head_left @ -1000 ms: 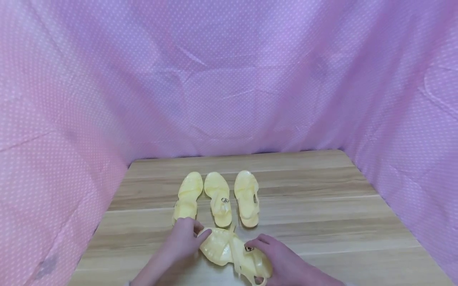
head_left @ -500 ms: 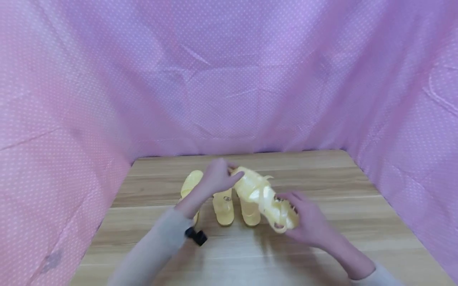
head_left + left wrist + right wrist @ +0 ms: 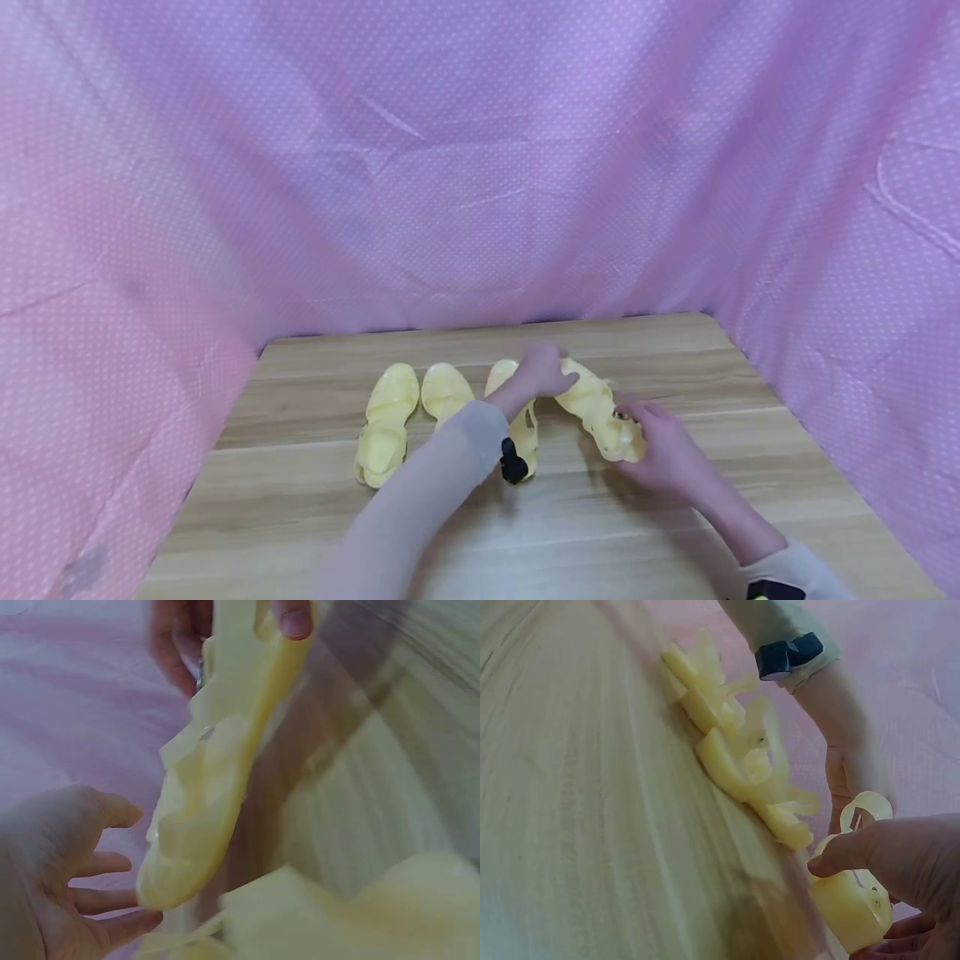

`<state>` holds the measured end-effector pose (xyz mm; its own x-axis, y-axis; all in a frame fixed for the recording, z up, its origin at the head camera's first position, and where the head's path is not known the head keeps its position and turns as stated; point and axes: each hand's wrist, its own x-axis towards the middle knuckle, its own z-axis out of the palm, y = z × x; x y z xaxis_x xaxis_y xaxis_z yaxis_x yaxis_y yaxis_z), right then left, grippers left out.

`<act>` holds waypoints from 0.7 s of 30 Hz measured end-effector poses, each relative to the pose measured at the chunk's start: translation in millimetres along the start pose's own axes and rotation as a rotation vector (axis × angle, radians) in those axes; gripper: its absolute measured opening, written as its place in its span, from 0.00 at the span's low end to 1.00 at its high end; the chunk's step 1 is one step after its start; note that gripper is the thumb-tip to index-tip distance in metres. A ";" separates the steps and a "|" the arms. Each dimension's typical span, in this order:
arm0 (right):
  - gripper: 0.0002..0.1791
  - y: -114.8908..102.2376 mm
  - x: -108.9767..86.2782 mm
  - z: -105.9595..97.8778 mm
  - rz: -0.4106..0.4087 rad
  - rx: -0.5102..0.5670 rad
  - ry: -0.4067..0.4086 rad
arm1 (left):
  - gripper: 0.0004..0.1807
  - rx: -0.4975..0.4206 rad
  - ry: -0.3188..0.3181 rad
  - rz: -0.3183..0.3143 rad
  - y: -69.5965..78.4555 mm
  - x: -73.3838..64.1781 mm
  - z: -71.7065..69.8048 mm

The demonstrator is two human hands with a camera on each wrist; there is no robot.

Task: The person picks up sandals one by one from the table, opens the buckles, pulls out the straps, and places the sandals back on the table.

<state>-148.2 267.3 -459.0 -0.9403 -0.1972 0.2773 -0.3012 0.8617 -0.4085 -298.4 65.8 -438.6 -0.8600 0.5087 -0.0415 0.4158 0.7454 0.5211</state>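
Observation:
A pale yellow strappy sandal (image 3: 587, 398) is held at its heel end by my right hand (image 3: 663, 446), the thumb along the side of the sole in the left wrist view. It slants over the table with its toe pointing up and left in the head view. My left hand (image 3: 60, 870) is beside the toe, fingers spread and fingertips right at its edge. To the left lie three matching sandals in a row: the leftmost (image 3: 392, 400), the middle one (image 3: 446, 390) and the nearest one (image 3: 501, 372). My left arm and hand partly hide the latter two.
The wood-grain table (image 3: 285, 500) stands against pink dotted cloth (image 3: 480, 208) at the back and both sides. A black wrist camera (image 3: 513, 462) on the left sleeve hangs close over the nearest sandal in the row.
Both hands have carried the sandal from the front of the table to the back, right of the row. It has turned toe-away and lowered, and the left hand's fingers have parted from its toe.

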 end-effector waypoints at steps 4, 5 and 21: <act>0.41 4.0 -3.3 10.6 0.020 0.003 -0.033 | 0.28 0.060 -0.034 -0.017 1.3 -0.6 14.8; 0.41 4.3 -3.8 12.8 0.025 0.003 -0.041 | 0.28 0.076 -0.036 -0.019 1.0 -0.8 16.8; 0.50 -1.5 -2.3 16.1 0.041 -0.055 -0.145 | 0.22 0.111 0.057 0.035 -24.5 -17.4 3.0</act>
